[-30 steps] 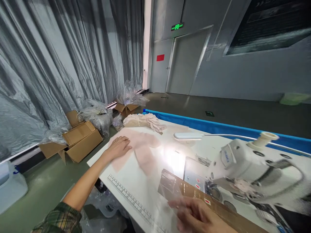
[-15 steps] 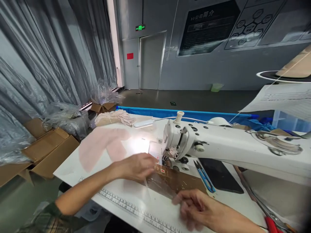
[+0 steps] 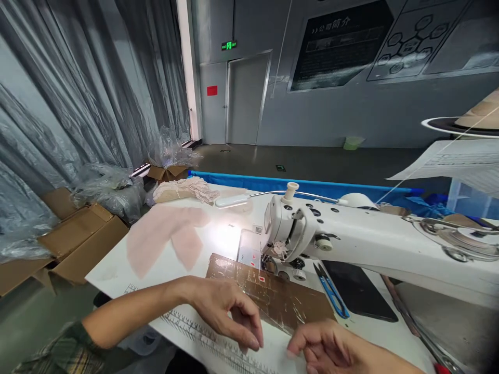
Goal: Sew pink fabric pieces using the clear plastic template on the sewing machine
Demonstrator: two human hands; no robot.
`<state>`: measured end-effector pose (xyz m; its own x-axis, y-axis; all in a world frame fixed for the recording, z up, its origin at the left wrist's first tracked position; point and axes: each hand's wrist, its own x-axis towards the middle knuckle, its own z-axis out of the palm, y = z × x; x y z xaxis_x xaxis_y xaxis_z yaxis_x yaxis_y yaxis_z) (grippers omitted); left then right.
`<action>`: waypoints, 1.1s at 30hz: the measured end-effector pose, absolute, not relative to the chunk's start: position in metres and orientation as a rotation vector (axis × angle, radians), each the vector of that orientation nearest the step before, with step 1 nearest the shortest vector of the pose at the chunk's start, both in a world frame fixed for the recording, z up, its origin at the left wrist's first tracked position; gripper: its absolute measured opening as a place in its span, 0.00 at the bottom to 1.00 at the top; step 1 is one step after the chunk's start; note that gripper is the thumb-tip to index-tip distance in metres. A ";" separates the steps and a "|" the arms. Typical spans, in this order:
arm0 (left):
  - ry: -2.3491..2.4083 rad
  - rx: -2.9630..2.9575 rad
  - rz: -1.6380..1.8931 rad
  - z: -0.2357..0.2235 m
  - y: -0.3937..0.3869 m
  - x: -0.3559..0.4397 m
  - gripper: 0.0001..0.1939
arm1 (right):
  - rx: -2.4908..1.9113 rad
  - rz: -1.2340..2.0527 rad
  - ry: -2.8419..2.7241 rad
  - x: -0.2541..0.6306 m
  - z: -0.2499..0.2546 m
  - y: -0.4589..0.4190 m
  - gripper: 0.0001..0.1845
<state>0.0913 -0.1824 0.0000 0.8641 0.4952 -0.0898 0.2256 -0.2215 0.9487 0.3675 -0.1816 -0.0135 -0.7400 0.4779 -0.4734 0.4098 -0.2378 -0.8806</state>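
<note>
I see my left hand (image 3: 224, 311) low over the near edge of the white sewing table (image 3: 113, 272), fingers (image 3: 249, 332) curled downward and drawn close together, tips on or just above the printed ruler strip (image 3: 195, 330); whether they pinch anything I cannot tell. My right hand (image 3: 331, 350) sits just to the right of those fingertips, thumb and forefinger brought toward each other, and I cannot tell if something thin is caught between them. A clear plastic film (image 3: 273, 340) seems to lie under both sets of fingertips, though it is hard to make out. Just beyond the fingers lies a brown cardboard sheet (image 3: 268, 296) covered in glossy tape, flat on the table and running up to the needle area of the white sewing machine (image 3: 351, 241). Right of the cardboard, beyond my right fingers, lie blue thread snips (image 3: 331, 293). Well beyond my left fingers lie pink fabric pieces (image 3: 163, 236), and farther still a bundle of cream lace (image 3: 183, 189)
</note>
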 end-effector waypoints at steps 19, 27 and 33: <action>0.835 0.666 1.116 -0.024 -0.157 0.075 0.22 | -1.282 1.664 -1.284 0.320 -0.041 -0.151 0.31; 0.860 0.621 1.121 -0.031 -0.157 0.077 0.22 | -1.288 1.585 -1.394 0.326 -0.058 -0.147 0.31; 0.921 0.735 1.099 -0.032 -0.156 0.076 0.24 | -1.107 1.680 -1.709 0.325 -0.044 -0.155 0.31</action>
<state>0.0764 -0.1564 -0.0315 0.1760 0.9529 -0.2470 -0.4106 0.2991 0.8613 0.3248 -0.1545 -0.0441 -0.5464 0.8158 -0.1896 0.2036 -0.0902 -0.9749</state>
